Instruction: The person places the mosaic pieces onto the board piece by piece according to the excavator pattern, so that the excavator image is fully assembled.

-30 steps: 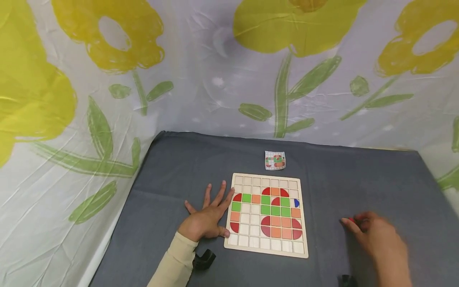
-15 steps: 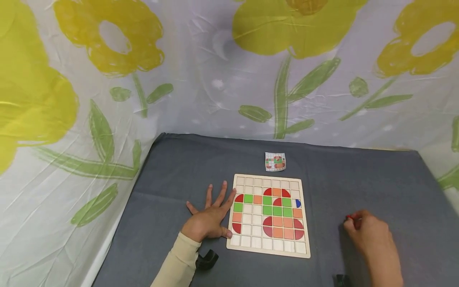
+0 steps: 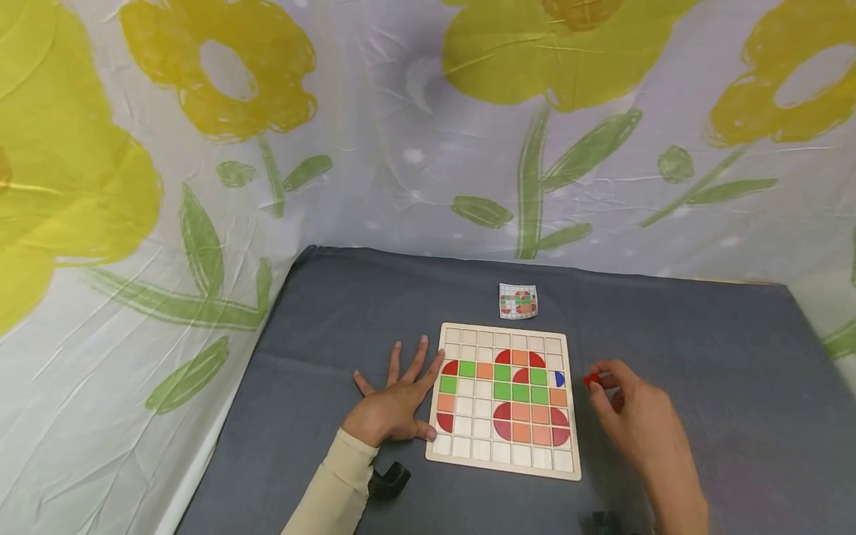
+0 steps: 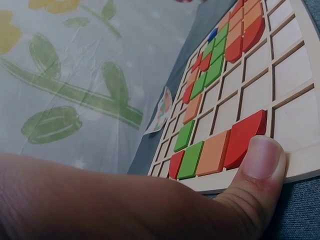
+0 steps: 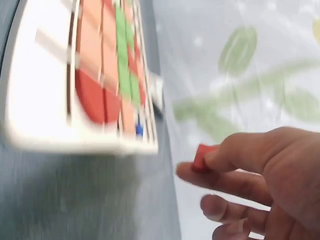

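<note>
A wooden grid board (image 3: 481,451) lies on the dark cloth, part filled with red, green and orange tiles and one blue piece (image 3: 559,379). My left hand (image 3: 394,407) rests spread at the board's left edge; its thumb (image 4: 262,162) touches the frame beside a red corner tile (image 4: 246,137). To the right of the board, my right hand (image 3: 638,416) pinches a small red tile (image 5: 201,157) between thumb and index finger, apart from the board. The tile's full shape is partly covered by the fingers.
A small printed pattern card (image 3: 518,302) lies just behind the board. A black curved object (image 3: 389,481) is by the left wrist, and another dark object (image 3: 605,522) shows at the bottom edge. A flowered curtain (image 3: 401,148) hangs behind the table.
My right hand has moved left from the right part of the table, close to the board, carrying the red tile. The left hand has stayed at the board's edge.
</note>
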Action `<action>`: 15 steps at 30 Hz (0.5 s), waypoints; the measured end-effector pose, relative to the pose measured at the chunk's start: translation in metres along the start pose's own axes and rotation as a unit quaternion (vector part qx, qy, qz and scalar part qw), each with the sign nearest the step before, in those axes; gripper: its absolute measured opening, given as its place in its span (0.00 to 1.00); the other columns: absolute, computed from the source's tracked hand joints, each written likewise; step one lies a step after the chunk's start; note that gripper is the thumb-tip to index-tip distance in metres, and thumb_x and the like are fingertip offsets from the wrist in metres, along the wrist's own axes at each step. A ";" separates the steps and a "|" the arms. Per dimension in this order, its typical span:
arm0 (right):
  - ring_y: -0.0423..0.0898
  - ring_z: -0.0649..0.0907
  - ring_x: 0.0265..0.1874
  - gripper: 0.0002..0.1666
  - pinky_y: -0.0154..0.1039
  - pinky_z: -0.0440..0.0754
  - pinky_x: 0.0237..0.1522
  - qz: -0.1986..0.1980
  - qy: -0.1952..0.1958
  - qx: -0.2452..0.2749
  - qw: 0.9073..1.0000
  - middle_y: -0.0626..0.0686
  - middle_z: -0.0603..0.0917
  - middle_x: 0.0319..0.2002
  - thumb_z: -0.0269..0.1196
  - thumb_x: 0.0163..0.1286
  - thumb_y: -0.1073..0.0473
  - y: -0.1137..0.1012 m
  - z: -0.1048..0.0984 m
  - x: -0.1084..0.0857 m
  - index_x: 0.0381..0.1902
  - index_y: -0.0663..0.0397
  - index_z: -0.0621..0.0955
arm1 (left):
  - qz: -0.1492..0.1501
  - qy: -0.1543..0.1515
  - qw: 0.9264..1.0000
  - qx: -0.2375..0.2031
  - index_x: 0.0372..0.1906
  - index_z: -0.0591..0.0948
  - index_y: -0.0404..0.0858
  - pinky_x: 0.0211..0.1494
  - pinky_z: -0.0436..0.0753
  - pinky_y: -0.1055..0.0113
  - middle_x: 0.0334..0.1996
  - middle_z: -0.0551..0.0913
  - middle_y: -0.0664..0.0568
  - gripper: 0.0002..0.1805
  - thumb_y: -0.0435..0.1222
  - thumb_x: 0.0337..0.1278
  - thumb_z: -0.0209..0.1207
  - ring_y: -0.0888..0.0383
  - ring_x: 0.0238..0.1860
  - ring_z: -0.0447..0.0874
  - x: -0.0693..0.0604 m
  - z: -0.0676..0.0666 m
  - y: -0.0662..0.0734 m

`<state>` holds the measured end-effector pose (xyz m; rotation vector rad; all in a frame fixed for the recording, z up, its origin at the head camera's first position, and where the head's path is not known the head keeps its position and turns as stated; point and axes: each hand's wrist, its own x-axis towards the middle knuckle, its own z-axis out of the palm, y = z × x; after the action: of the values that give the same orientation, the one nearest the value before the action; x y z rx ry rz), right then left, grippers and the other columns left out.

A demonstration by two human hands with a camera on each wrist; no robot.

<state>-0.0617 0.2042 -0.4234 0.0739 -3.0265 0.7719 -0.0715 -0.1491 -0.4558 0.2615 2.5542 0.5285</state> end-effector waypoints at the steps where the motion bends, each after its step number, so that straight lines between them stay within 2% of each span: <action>1: 0.43 0.77 0.24 0.13 0.38 0.72 0.20 -0.004 -0.002 0.006 1.000 0.56 0.91 0.43 0.69 0.74 0.59 -0.007 0.001 0.000 0.54 0.48 0.83 | 0.000 0.001 1.000 0.000 0.88 0.44 0.59 0.59 0.24 0.09 0.87 0.29 0.56 0.74 0.48 0.41 0.83 0.38 0.84 0.19 0.000 0.000 0.000; 5: 0.43 0.84 0.27 0.11 0.38 0.76 0.22 -0.040 0.009 0.052 0.998 0.52 0.93 0.41 0.71 0.74 0.58 -0.031 0.011 -0.002 0.51 0.46 0.83 | -0.002 0.004 1.000 0.007 0.88 0.46 0.58 0.60 0.28 0.09 0.88 0.31 0.56 0.73 0.49 0.41 0.83 0.37 0.85 0.21 -0.001 -0.001 0.001; 8: 0.40 0.86 0.30 0.09 0.37 0.79 0.27 -0.074 0.005 0.102 0.992 0.44 0.93 0.39 0.74 0.71 0.59 -0.049 0.022 -0.005 0.47 0.42 0.86 | -0.005 0.001 1.000 0.012 0.88 0.47 0.57 0.61 0.30 0.09 0.88 0.33 0.55 0.72 0.49 0.41 0.83 0.37 0.85 0.22 -0.004 -0.005 0.004; 11: 0.37 0.81 0.27 0.10 0.35 0.77 0.26 -0.103 -0.010 0.137 0.985 0.35 0.89 0.36 0.77 0.67 0.58 -0.069 0.034 -0.009 0.42 0.37 0.88 | -0.004 0.000 1.000 0.013 0.88 0.47 0.57 0.61 0.30 0.09 0.88 0.33 0.54 0.72 0.50 0.42 0.83 0.37 0.85 0.23 -0.003 -0.003 0.003; 15: 0.35 0.74 0.22 0.10 0.32 0.73 0.23 -0.123 -0.041 0.165 0.978 0.33 0.81 0.30 0.80 0.63 0.58 -0.097 0.050 -0.014 0.37 0.38 0.89 | -0.001 0.001 1.000 0.006 0.88 0.43 0.60 0.60 0.25 0.10 0.87 0.29 0.57 0.74 0.49 0.42 0.83 0.37 0.84 0.19 0.003 0.005 -0.005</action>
<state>-0.0429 0.0965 -0.4211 0.4834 -2.8477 1.2589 -0.0723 -0.1514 -0.4634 0.2627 2.5595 0.5130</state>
